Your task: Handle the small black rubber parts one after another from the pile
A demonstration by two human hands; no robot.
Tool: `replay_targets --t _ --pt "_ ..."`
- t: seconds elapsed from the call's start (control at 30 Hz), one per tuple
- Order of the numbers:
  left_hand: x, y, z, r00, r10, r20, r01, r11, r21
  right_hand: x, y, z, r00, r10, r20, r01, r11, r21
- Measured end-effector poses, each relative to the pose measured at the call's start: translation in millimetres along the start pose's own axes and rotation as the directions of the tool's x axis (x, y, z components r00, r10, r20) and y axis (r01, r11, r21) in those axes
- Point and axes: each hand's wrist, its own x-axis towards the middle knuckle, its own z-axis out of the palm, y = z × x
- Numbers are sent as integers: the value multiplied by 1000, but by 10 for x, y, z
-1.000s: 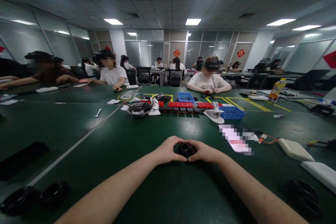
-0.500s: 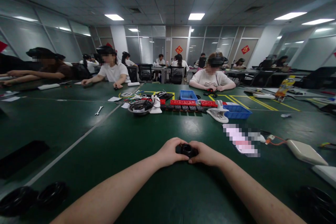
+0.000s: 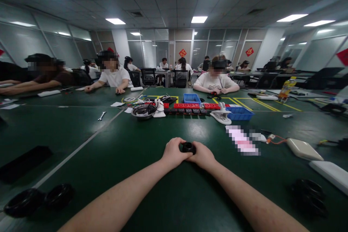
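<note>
Between both hands sits a small black ring-shaped part [image 3: 188, 148] with a round hole facing up, at the middle of the green table [image 3: 130, 152]. My left hand [image 3: 174, 154] curls round its left side, fingers behind and thumb in front. From the right, my right hand [image 3: 203, 156] closes on the same part, with most of its fingers hidden. At the lower left lie two black rings [image 3: 25, 202], shiny and thicker. More black rings [image 3: 309, 196] are stacked or overlapping at the lower right.
Ahead stand red and black power sockets [image 3: 187, 108], a white clamp [image 3: 221, 115], two blue bins [image 3: 240, 113] and a metal bowl [image 3: 144, 111] with cables. A wrench [image 3: 101, 116] lies left, a black tray-like piece [image 3: 24, 163] nearer. Co-workers sit across the table.
The view has shifted slightly. My hands have drawn closer together around the black part, which shows rounder and with its hole turned more upward than before.
</note>
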Motion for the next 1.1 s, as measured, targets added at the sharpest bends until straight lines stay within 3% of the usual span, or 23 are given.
replay_targets --t 0.17,0.27,0.37,0.47,0.63,0.8,1.1 --pt "15 -18 60 997 -41 -68 43 999 24 -60 -192 49 990 38 -138 -62 983 -175" --pt "20 -26 64 996 -40 -79 43 999 29 -74 -215 50 991 34 -127 -56 982 -179" --pt "21 -25 34 999 -18 -49 17 1000 -12 -63 -117 2 997 -13 -78 8 997 -70" --pt "27 -34 -32 999 20 33 -17 996 -89 -30 46 -87 991 -136 4 134 978 157" --pt "34 -98 -157 963 137 234 -88 975 -206 2 202 -200 936 -304 180 208 886 414" --pt "18 -110 -208 944 221 247 -167 961 -220 -21 155 -233 927 -338 164 231 857 461" --pt "28 -43 -231 943 233 239 -180 958 -224 -9 115 -179 938 -318 138 231 871 434"
